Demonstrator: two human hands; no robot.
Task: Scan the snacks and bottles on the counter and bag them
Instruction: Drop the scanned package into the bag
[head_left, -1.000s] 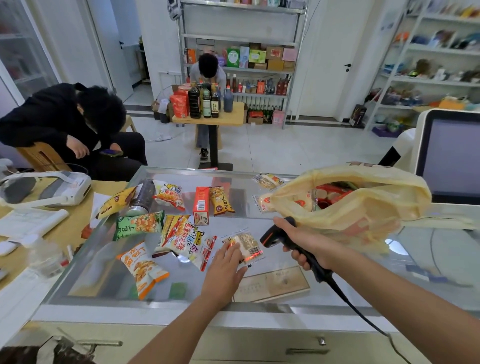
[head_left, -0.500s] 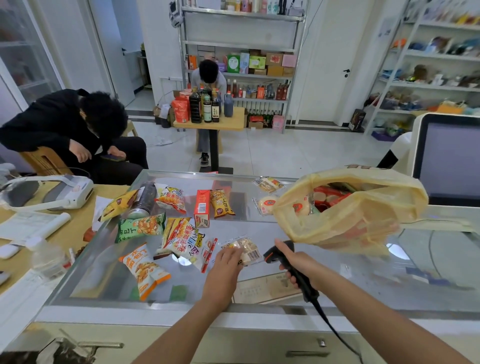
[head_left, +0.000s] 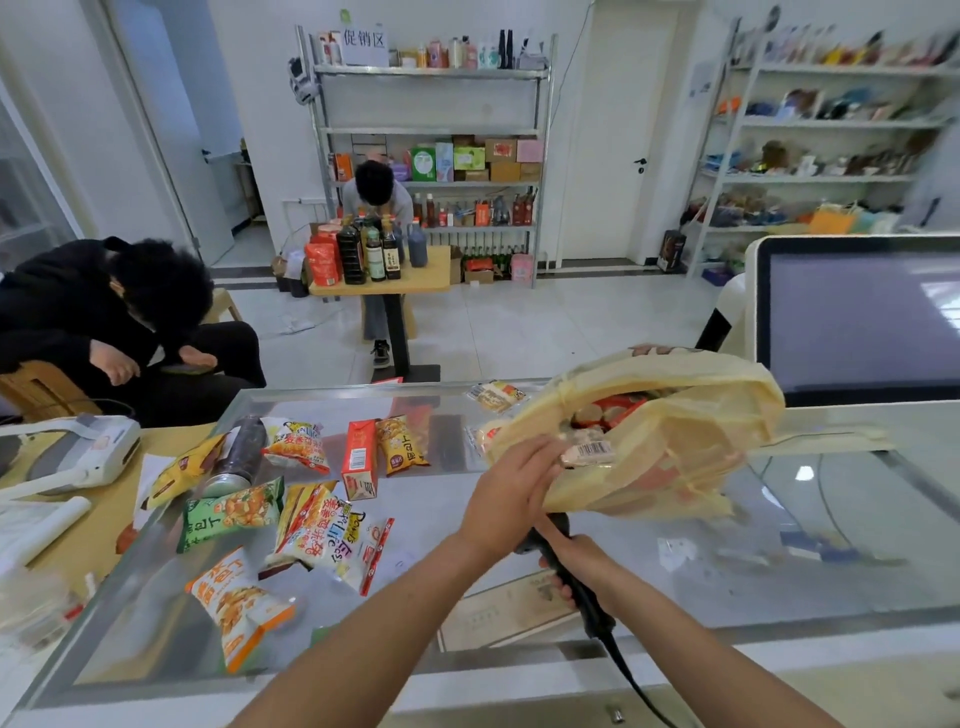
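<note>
My left hand (head_left: 511, 493) holds a small clear snack packet (head_left: 587, 453) with a barcode at the mouth of the yellow plastic bag (head_left: 691, 447), which lies on the glass counter (head_left: 467, 525) with red packs inside. My right hand (head_left: 576, 564) grips the black barcode scanner (head_left: 582, 587) just below the bag, its cable trailing toward me. Several snack packets lie on the counter's left half: an orange one (head_left: 236, 605), a green one (head_left: 231, 512), a white and yellow one (head_left: 319, 527), a red carton (head_left: 359, 460) and a dark can (head_left: 236, 457).
A monitor (head_left: 857, 317) stands at the right behind the bag. A white device (head_left: 78, 452) and papers lie on the wooden desk at left. One person sits at left, another at a small table (head_left: 382, 278) with bottles. Shelves line the back wall.
My left hand lifted the small packet off the counter and carried it right to the bag's opening. My right hand drew the scanner back under the bag.
</note>
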